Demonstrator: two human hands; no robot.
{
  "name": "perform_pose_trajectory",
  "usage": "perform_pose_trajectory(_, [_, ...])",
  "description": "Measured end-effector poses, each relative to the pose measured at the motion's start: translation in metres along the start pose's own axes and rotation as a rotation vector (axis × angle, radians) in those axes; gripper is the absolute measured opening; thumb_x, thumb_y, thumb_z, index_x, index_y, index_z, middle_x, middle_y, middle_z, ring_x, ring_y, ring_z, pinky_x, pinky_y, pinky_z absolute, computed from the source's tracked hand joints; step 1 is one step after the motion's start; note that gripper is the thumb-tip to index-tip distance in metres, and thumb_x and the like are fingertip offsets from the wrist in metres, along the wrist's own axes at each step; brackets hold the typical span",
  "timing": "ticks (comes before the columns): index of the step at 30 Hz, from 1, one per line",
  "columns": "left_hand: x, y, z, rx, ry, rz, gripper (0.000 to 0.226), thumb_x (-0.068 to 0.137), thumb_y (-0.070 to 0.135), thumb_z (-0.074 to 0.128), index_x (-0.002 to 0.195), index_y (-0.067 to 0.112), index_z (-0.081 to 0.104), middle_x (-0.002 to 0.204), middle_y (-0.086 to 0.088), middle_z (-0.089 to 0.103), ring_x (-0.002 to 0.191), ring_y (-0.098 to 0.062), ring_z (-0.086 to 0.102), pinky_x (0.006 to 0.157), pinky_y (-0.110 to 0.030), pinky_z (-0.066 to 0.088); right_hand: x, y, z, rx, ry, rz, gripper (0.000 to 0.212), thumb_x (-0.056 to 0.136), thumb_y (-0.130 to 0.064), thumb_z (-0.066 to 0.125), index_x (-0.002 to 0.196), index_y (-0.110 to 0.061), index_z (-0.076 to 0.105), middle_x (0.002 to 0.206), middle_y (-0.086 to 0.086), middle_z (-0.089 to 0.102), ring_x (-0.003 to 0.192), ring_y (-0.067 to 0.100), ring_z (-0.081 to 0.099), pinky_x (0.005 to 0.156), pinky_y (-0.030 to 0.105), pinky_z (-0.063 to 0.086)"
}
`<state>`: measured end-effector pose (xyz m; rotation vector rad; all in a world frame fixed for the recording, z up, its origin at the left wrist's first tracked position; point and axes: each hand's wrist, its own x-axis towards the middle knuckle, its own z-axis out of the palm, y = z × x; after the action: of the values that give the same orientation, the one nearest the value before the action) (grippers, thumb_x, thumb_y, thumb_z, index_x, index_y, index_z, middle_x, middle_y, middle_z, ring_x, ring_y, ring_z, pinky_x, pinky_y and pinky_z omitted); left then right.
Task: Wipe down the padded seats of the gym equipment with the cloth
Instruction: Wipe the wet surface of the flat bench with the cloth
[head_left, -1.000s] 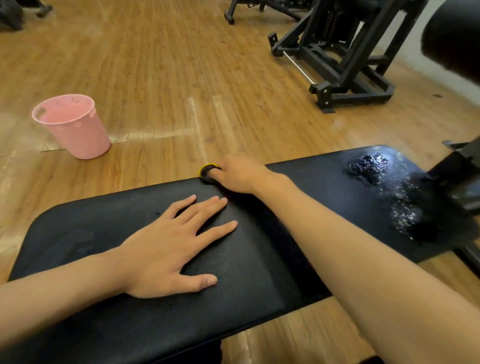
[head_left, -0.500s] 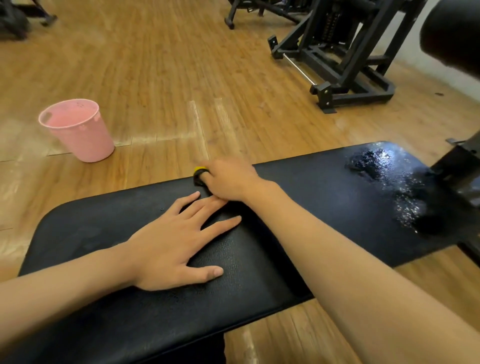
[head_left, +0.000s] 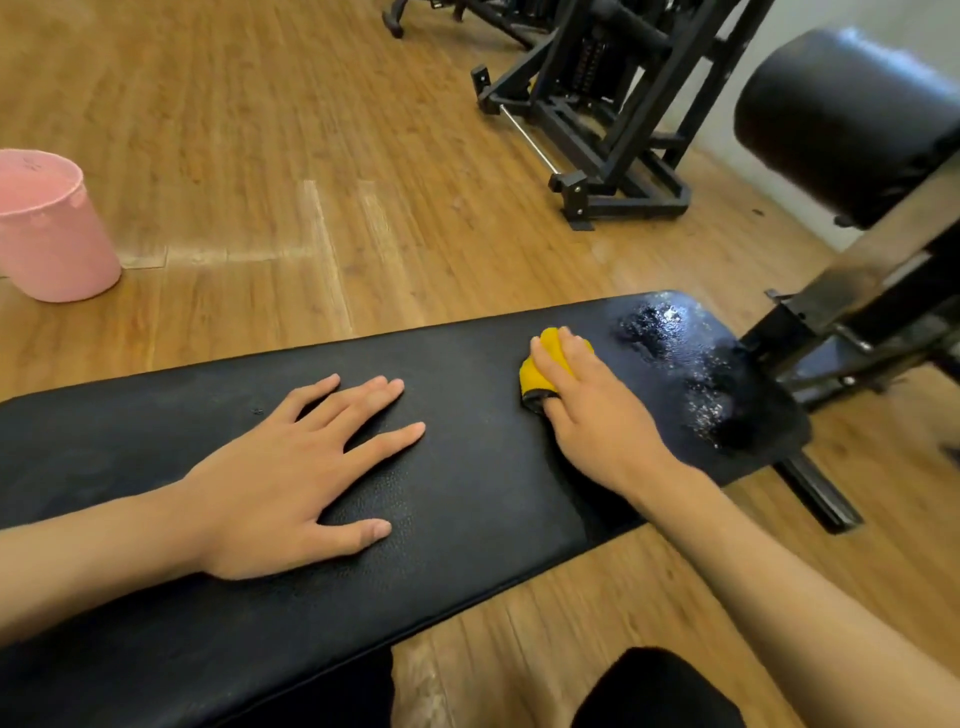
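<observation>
— Is there any writing for you to read on the bench (head_left: 467, 493)?
— None. Its pad is plain black, with no label or logo in your view.
— And the cloth (head_left: 545, 364)?
— Yellow with a dark edge; you see no tag or print on it.
— The bucket (head_left: 57, 249)?
— There are faint pale marks near its rim, too blurred for you to read as letters.
— The machine (head_left: 597, 104) behind?
— Its frame is bare black, and you can make out no plate, number or brand. The roller (head_left: 841, 119) is just as plain, so nothing here is legible to you.
</observation>
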<state>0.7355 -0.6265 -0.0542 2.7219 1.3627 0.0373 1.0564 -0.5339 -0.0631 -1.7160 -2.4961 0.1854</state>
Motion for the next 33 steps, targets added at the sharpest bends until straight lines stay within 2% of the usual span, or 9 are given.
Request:
perform_pose_trajectory(6, [-0.001,0.001,0.004,0.019,0.022,-0.021,0.079,0.096,0.078,0.022,0.162,0.036,0.016,0.170,-0.005,0.012,0.157,-0.018,0.010,0.123,-0.044,0.007,-0.116,-0.085,-0.008,0.092,-0.026,0.066,0.078,0.092,-0.074,0.003,0.159,-0.034,0.008,0.166,-0.011,-0.011,0.152,0.010,-0.013,0.125,0.032,0.004])
perform_pose_trajectory(9, [-0.001,0.000,0.005,0.023,0.026,-0.007,0.079,0.096,0.078,0.021,0.162,0.034,0.019,0.170,-0.007,0.014,0.157,-0.019,0.010,0.124,-0.044,0.008,-0.120,-0.094,-0.016,0.095,-0.067,0.138,0.093,0.081,-0.083,-0.009,0.159,-0.034,-0.001,0.166,-0.012,-0.013,0.151,0.006,-0.017,0.125,0.036,-0.005])
perform_pose_trajectory(13, [0.000,-0.002,0.001,0.020,-0.018,0.002,0.080,0.095,0.077,0.023,0.162,0.033,0.021,0.170,-0.007,0.016,0.157,-0.020,0.011,0.123,-0.044,0.009,-0.094,-0.109,-0.014,0.124,0.031,0.334,0.081,0.094,-0.069,0.014,0.159,-0.024,-0.004,0.163,-0.009,0.020,0.153,0.011,0.009,0.125,0.042,0.005])
perform_pose_trajectory(16, [0.001,-0.003,-0.002,0.012,-0.031,0.016,0.079,0.095,0.077,0.022,0.162,0.035,0.018,0.170,-0.004,0.013,0.158,-0.019,0.008,0.124,-0.043,0.007,-0.083,-0.115,0.006,-0.088,0.146,0.316,0.065,0.102,-0.050,0.021,0.157,-0.014,0.024,0.160,0.002,0.032,0.150,0.022,0.023,0.122,0.045,0.021])
perform_pose_trajectory(18, [0.002,-0.004,-0.002,0.007,-0.037,0.015,0.078,0.096,0.077,0.021,0.162,0.037,0.015,0.171,-0.002,0.010,0.158,-0.017,0.005,0.124,-0.043,0.006,-0.085,-0.093,0.009,-0.067,0.130,0.243,0.058,0.103,-0.044,0.022,0.155,-0.020,0.030,0.159,-0.001,0.035,0.150,0.019,0.024,0.122,0.045,0.023])
perform_pose_trajectory(20, [0.002,-0.004,-0.002,0.010,-0.043,0.016,0.077,0.096,0.076,0.021,0.162,0.037,0.013,0.171,-0.001,0.007,0.158,-0.015,0.003,0.124,-0.043,0.005,-0.093,-0.054,0.005,-0.031,0.138,0.209,0.053,0.103,-0.043,0.023,0.153,-0.030,0.032,0.157,-0.006,0.037,0.151,0.017,0.022,0.124,0.043,0.014])
perform_pose_trajectory(23, [0.002,-0.001,-0.004,0.013,-0.037,0.018,0.076,0.096,0.074,0.024,0.162,0.036,0.014,0.171,-0.001,0.007,0.158,-0.016,0.003,0.125,-0.044,0.007,-0.107,0.013,0.001,-0.042,0.253,0.293,0.049,0.103,-0.044,0.026,0.150,-0.036,0.038,0.154,-0.005,0.043,0.150,0.019,0.024,0.122,0.045,0.008])
perform_pose_trajectory(30, [0.002,0.007,-0.009,0.003,-0.056,0.017,0.073,0.098,0.065,0.033,0.162,0.031,0.019,0.171,0.000,0.007,0.158,-0.020,0.007,0.125,-0.046,0.008,-0.104,0.036,0.033,0.257,0.699,0.228,0.043,0.098,-0.022,0.047,0.138,-0.015,0.058,0.145,0.005,0.054,0.144,0.026,0.038,0.120,0.051,0.025])
perform_pose_trajectory(33, [0.004,0.008,-0.010,0.019,-0.067,0.000,0.075,0.099,0.067,0.030,0.159,0.022,0.029,0.171,-0.003,0.010,0.157,-0.025,0.013,0.122,-0.052,0.014,-0.103,0.049,0.044,0.273,0.830,0.061,0.038,0.098,-0.019,0.046,0.131,-0.011,0.065,0.137,0.008,0.060,0.137,0.027,0.048,0.114,0.052,0.034])
